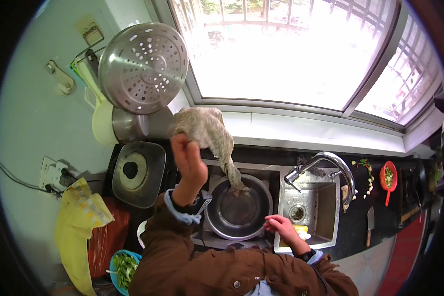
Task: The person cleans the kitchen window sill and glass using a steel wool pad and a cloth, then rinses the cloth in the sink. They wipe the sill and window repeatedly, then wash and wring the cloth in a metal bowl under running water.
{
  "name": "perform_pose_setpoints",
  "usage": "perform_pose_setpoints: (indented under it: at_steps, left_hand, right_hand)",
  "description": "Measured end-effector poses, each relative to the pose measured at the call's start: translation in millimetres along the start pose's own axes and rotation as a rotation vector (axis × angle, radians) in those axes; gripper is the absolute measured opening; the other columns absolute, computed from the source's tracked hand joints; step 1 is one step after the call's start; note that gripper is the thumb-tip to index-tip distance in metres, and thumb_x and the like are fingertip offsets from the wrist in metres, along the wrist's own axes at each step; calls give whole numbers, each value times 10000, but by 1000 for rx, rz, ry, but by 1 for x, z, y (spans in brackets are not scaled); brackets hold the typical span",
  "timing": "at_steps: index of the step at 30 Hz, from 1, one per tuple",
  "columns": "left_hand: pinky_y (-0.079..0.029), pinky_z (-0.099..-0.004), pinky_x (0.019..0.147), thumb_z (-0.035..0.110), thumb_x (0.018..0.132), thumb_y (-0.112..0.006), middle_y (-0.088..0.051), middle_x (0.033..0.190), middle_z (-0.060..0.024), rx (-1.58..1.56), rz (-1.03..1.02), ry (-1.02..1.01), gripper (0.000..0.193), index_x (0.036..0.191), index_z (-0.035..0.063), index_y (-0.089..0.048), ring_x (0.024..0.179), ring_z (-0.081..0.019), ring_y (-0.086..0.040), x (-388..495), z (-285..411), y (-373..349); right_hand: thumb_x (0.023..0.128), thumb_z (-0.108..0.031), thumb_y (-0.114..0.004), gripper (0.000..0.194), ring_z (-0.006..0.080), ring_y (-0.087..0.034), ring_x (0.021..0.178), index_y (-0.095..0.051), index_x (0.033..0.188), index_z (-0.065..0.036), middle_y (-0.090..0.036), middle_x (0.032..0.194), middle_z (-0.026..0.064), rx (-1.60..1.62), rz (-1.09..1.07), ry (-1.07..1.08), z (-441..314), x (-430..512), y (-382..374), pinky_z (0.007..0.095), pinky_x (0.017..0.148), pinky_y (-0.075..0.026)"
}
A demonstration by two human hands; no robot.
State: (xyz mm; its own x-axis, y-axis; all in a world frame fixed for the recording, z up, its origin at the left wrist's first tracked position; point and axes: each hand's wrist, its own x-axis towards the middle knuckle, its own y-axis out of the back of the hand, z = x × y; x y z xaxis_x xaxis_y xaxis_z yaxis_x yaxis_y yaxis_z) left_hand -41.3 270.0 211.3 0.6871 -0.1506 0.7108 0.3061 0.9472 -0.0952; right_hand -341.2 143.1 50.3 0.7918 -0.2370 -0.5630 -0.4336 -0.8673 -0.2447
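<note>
My left hand (188, 161) is raised left of the sink, its blurred fingers gripping the edge of a mottled greyish-beige cloth (205, 127). The cloth stretches out to the right, and its narrow end hangs over a round metal basin (240, 212) in the left sink bowl. The basin's dark inside holds no visible food. My right hand (283, 229) is beside the basin's right rim, fingers loosely bent and holding nothing visible. A yellow item (299, 229) with something white on it lies just behind that hand, partly hidden.
A chrome faucet (331, 157) arches over the right sink bowl (327, 211). Right of it are a cleaver (370, 225), garlic cloves (370, 185) and a red strainer (383, 174). A lidded square pan (148, 192) stands left; a perforated steamer plate (144, 68) hangs above. Greens fill a blue bowl (114, 273).
</note>
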Motion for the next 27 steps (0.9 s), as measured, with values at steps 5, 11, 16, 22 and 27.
perform_pose_setpoints:
  at_steps: [5,11,16,22,27]
  left_hand:
    - [-363,-311,887,237,896,-513,-478,1021,-61,-109,3,184,269,1054,25,-458,957,-147,-454,-10,92,59]
    - [-340,-386,989,185,931,-474,-510,1210,-88,-238,-279,282,382,1275,28,-421,1142,-219,-466,7,216,106]
    - [-390,-314,915,250,936,-478,-540,1088,-82,-40,-168,339,320,1140,6,-444,1024,-177,-519,42,278,80]
    - [-437,-233,795,178,950,-458,-559,1096,-61,-88,-90,84,284,1165,-2,-506,985,-120,-542,110,273,43]
    - [-355,-149,572,169,936,-500,-557,850,13,-57,158,-366,151,1003,45,-554,691,-48,-479,149,192,-14]
  right_hand:
    - [920,-234,-558,266,95,-599,795,-605,1099,-44,-651,903,45,-100,-243,20,-13,1,-28,233,714,-483]
    - [925,-247,-553,273,76,-576,735,-605,1092,-39,-651,874,21,-146,-388,-80,-2,-7,-25,224,687,-473]
    - [923,-248,-552,271,87,-594,771,-606,1093,-43,-654,892,30,-198,-380,-75,-3,-24,-3,230,695,-477]
    - [926,-227,-539,267,100,-606,759,-606,1098,-35,-661,890,47,-213,-224,-29,-7,-56,29,232,679,-477]
    - [928,-214,-530,259,105,-615,752,-599,1102,-35,-671,894,66,-98,-137,-6,-3,-70,38,226,667,-475]
